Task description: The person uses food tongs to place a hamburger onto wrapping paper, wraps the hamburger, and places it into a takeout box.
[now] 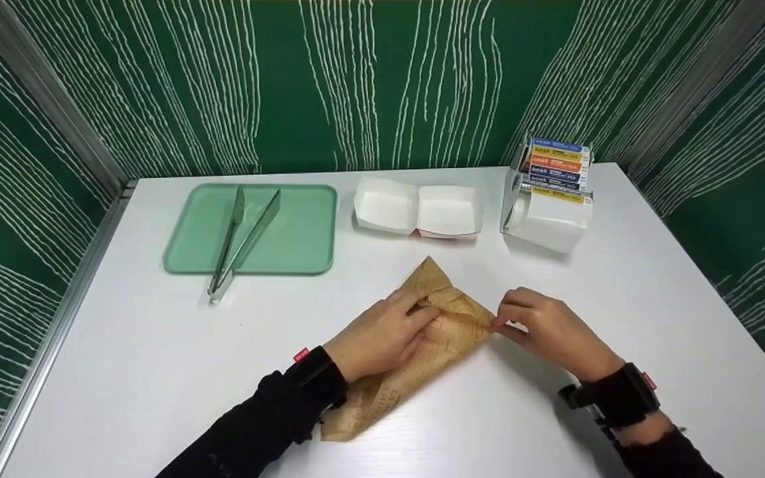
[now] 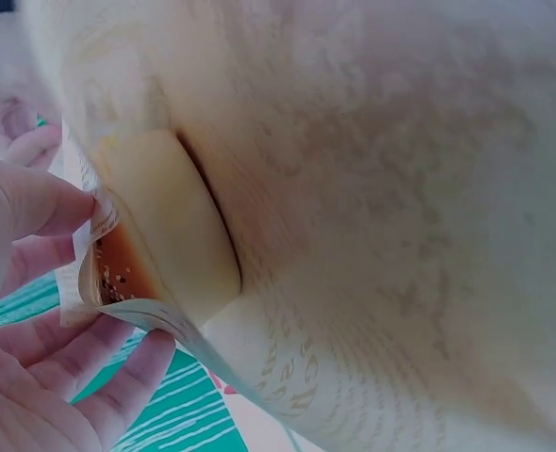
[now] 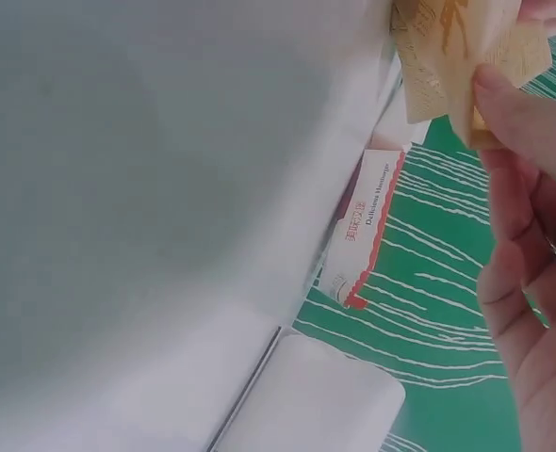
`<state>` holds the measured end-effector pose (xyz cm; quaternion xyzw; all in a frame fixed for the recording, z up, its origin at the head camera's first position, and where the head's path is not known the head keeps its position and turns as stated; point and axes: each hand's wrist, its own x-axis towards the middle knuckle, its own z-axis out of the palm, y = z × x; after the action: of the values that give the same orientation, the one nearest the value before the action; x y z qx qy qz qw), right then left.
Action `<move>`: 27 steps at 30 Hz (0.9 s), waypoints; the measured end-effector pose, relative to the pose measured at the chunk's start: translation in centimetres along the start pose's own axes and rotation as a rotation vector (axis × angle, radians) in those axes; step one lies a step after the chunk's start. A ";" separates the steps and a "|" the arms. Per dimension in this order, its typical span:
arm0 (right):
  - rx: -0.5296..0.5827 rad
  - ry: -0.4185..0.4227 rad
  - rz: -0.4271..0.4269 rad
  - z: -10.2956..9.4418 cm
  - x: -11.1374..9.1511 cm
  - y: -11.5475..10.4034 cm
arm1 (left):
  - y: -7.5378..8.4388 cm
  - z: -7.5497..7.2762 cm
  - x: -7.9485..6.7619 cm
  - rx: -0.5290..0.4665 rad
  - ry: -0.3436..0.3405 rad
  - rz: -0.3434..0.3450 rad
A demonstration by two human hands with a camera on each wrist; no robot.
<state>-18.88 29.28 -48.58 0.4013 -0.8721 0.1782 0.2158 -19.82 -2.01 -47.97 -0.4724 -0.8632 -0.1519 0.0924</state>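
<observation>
Brown printed wrapping paper (image 1: 452, 335) lies partly folded on the white table. Inside it, the left wrist view shows a sesame bun (image 2: 179, 221) with a pale side and a browned top. My left hand (image 1: 382, 332) holds the folded paper over the bun, thumb on one side and fingers on the other. At the paper's right corner, my right hand (image 1: 548, 328) pinches the tip between thumb and fingers, seen closely in the right wrist view. Most of the bun is hidden from the head view.
Metal tongs (image 1: 243, 242) lie across a green tray (image 1: 306, 255) at the back left. Beyond the paper stands an open white burger box (image 1: 449, 211). A holder with several coloured boxes (image 1: 558, 162) stands at the back right. Green walls (image 1: 396, 86) surround the table (image 1: 157, 358).
</observation>
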 end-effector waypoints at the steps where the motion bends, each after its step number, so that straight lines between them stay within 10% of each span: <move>1: 0.004 -0.012 -0.005 -0.1 0.0 -0.1 | 0.0 0.0 0.0 0.003 0.004 0.005; 12: 0.052 0.077 0.032 1.0 2.9 -2.2 | -0.3 0.2 0.0 0.032 0.072 0.061; 27: -0.011 -0.081 0.071 3.8 3.6 -3.9 | -0.1 0.4 -0.4 0.036 0.071 -0.022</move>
<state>-18.83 22.74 -49.41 0.3758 -0.8948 0.1646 0.1761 -19.74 -2.22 -48.49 -0.4556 -0.8671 -0.1539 0.1300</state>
